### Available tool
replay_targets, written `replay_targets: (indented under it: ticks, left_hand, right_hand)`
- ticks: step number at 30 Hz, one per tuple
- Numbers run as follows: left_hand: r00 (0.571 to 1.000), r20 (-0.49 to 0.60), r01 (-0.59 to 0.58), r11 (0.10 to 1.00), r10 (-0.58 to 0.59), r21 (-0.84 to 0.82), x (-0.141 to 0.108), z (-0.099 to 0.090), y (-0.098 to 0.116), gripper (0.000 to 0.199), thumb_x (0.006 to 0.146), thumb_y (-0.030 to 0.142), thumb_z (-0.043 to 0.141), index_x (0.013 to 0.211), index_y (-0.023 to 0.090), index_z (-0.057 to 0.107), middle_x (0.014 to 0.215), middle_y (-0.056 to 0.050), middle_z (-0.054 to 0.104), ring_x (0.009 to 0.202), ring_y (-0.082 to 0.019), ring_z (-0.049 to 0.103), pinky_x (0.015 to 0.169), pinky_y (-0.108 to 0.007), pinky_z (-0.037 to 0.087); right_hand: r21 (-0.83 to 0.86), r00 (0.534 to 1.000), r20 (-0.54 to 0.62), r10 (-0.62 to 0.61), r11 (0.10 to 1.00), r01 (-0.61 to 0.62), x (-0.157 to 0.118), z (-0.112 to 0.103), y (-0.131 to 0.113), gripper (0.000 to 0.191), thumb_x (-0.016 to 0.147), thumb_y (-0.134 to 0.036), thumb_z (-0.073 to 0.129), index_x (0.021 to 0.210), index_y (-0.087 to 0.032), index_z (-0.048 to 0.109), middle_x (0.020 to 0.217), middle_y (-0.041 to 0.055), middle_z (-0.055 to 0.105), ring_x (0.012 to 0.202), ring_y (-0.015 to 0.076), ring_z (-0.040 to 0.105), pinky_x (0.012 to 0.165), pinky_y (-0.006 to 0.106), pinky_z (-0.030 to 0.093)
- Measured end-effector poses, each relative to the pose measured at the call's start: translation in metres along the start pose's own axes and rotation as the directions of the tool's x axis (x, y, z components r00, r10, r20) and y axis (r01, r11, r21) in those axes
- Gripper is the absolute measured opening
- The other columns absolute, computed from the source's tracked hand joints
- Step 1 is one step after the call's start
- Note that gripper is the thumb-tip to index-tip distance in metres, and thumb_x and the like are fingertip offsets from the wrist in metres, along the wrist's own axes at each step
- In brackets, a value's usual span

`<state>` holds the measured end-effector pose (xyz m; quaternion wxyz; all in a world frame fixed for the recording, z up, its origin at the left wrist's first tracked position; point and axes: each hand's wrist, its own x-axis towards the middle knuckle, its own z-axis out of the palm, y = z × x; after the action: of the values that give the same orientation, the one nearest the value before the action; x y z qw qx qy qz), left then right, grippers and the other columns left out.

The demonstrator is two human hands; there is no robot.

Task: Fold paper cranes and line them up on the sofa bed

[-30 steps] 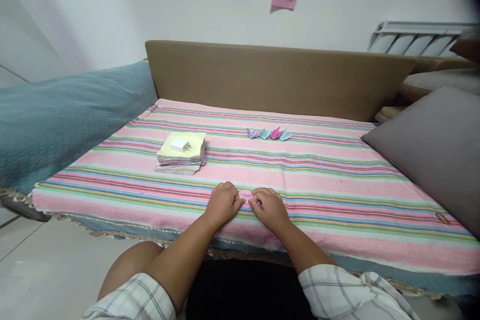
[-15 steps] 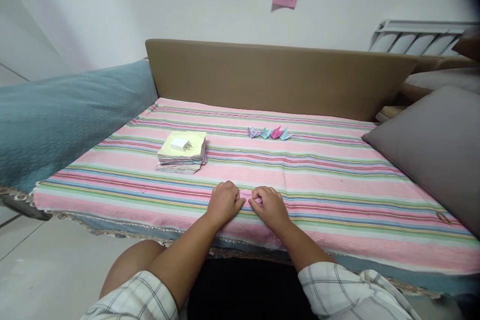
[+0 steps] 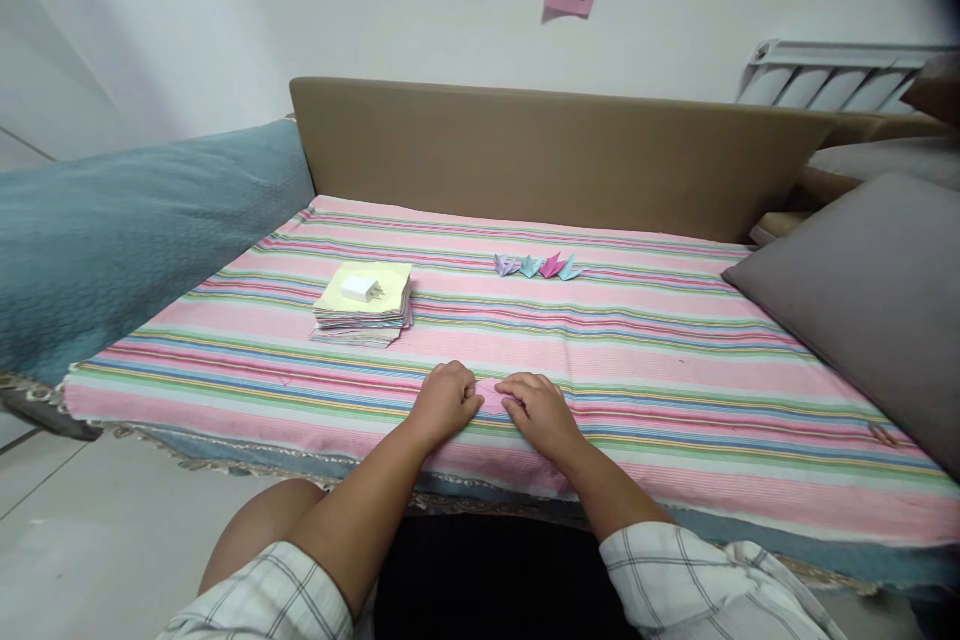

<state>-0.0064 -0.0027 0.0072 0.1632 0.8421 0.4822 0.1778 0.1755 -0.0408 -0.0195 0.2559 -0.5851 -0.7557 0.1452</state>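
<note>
Between my two hands lies a small pink piece of folded paper [image 3: 490,396], low over the striped cloth. My left hand [image 3: 444,402] has its fingers curled on the paper's left edge, thumb pressed against it. On the right side, my right hand [image 3: 541,410] grips the paper with bent fingers and thumb. Parts of the paper are hidden under the fingers. Farther back, several folded paper cranes [image 3: 529,266] in lilac, light blue and magenta stand in a row.
Left of my hands is a stack of square paper sheets [image 3: 360,322] with a white plug adapter [image 3: 360,289] on top. A grey cushion [image 3: 862,290] rests at the right, near a small brown ring-like item [image 3: 883,435]. A brown backrest [image 3: 555,160] closes off the far side.
My hands have moved slightly apart, the left one a little to the left. More of the pink paper's flat surface now shows between them.
</note>
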Motion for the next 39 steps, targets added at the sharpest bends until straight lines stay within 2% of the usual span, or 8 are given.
replay_targets:
  ticks: [5, 12, 18, 22, 27, 31, 34, 39]
  left_hand:
    - [1.000, 0.014, 0.005, 0.998, -0.005, -0.061, 0.000, -0.005, -0.002, 0.007, 0.070, 0.016, 0.057, 0.076, 0.019, 0.055, 0.077, -0.001, 0.055, 0.078, -0.017, 0.050, 0.071, -0.028, 0.038]
    - [0.999, 0.035, -0.033, 0.999, 0.033, -0.018, -0.005, 0.000, -0.003, 0.038, 0.076, 0.014, 0.051, 0.109, 0.029, 0.063, 0.095, -0.004, 0.053, 0.092, -0.019, 0.049, 0.082, -0.032, 0.039]
    - [0.998, 0.060, -0.043, 0.994, 0.037, 0.105, -0.006, 0.000, 0.001, 0.035, 0.084, 0.019, 0.044, 0.106, 0.033, 0.067, 0.089, -0.005, 0.053, 0.084, -0.018, 0.048, 0.074, -0.031, 0.037]
    - [1.000, 0.030, -0.002, 0.995, -0.001, 0.102, -0.006, 0.004, 0.003, 0.038, 0.080, 0.017, 0.046, 0.106, 0.034, 0.067, 0.091, -0.004, 0.053, 0.087, -0.019, 0.048, 0.076, -0.032, 0.037]
    - [0.998, -0.063, 0.024, 0.996, -0.019, 0.088, -0.005, 0.011, 0.004, 0.025, 0.083, 0.034, 0.051, 0.099, 0.032, 0.071, 0.090, -0.004, 0.054, 0.087, -0.019, 0.048, 0.078, -0.034, 0.036]
    - [0.998, -0.065, 0.024, 0.995, -0.018, 0.094, -0.005, 0.012, 0.004, 0.023, 0.082, 0.036, 0.053, 0.097, 0.033, 0.071, 0.089, -0.004, 0.054, 0.086, -0.018, 0.048, 0.077, -0.033, 0.036]
    - [0.998, -0.062, 0.025, 0.995, -0.019, 0.100, -0.005, 0.012, 0.004, 0.023, 0.082, 0.037, 0.054, 0.097, 0.033, 0.071, 0.089, -0.004, 0.053, 0.086, -0.018, 0.048, 0.077, -0.033, 0.035]
    - [0.998, -0.056, 0.022, 0.994, -0.016, 0.111, -0.005, 0.013, 0.002, 0.022, 0.083, 0.038, 0.053, 0.096, 0.033, 0.071, 0.090, -0.004, 0.053, 0.087, -0.019, 0.048, 0.078, -0.033, 0.035]
  right_hand:
    - [-0.001, 1.000, 0.025, -0.015, 1.000, 0.015, 0.001, -0.002, 0.002, 0.028, 0.085, -0.021, 0.050, 0.108, -0.028, 0.065, 0.111, 0.0026, 0.063, 0.101, 0.0211, 0.051, 0.086, 0.038, 0.038]
    - [-0.041, 0.999, 0.014, -0.038, 0.998, 0.038, 0.001, -0.001, 0.002, 0.031, 0.086, -0.019, 0.048, 0.109, -0.030, 0.065, 0.110, 0.0031, 0.063, 0.100, 0.0205, 0.052, 0.084, 0.038, 0.040]
    - [-0.066, 0.998, -0.014, -0.066, 0.996, 0.065, 0.000, 0.001, 0.002, 0.033, 0.086, -0.017, 0.047, 0.110, -0.031, 0.065, 0.108, 0.0027, 0.063, 0.096, 0.0199, 0.053, 0.083, 0.037, 0.041]
    - [-0.080, 0.997, -0.024, -0.070, 0.994, 0.068, -0.001, 0.000, 0.001, 0.032, 0.086, -0.017, 0.046, 0.109, -0.030, 0.065, 0.108, 0.0033, 0.063, 0.097, 0.0200, 0.052, 0.083, 0.036, 0.040]
    - [-0.077, 0.998, -0.022, -0.060, 0.995, 0.059, -0.002, 0.001, 0.000, 0.031, 0.087, -0.018, 0.045, 0.108, -0.029, 0.065, 0.109, 0.0030, 0.063, 0.097, 0.0202, 0.052, 0.082, 0.036, 0.039]
    - [-0.069, 0.996, -0.053, -0.072, 0.995, 0.068, -0.004, 0.002, 0.001, 0.028, 0.087, -0.019, 0.044, 0.105, -0.027, 0.064, 0.109, 0.0029, 0.063, 0.098, 0.0204, 0.052, 0.083, 0.036, 0.038]
    - [-0.057, 0.992, -0.068, -0.110, 0.993, 0.106, -0.008, 0.000, 0.000, 0.028, 0.088, -0.017, 0.041, 0.103, -0.025, 0.063, 0.108, 0.0036, 0.064, 0.098, 0.0202, 0.052, 0.084, 0.036, 0.038]
    - [-0.102, 0.977, -0.006, -0.213, 0.972, 0.211, -0.016, -0.008, -0.004, 0.028, 0.086, -0.016, 0.042, 0.105, -0.024, 0.061, 0.115, 0.0045, 0.060, 0.103, 0.0207, 0.050, 0.089, 0.037, 0.037]
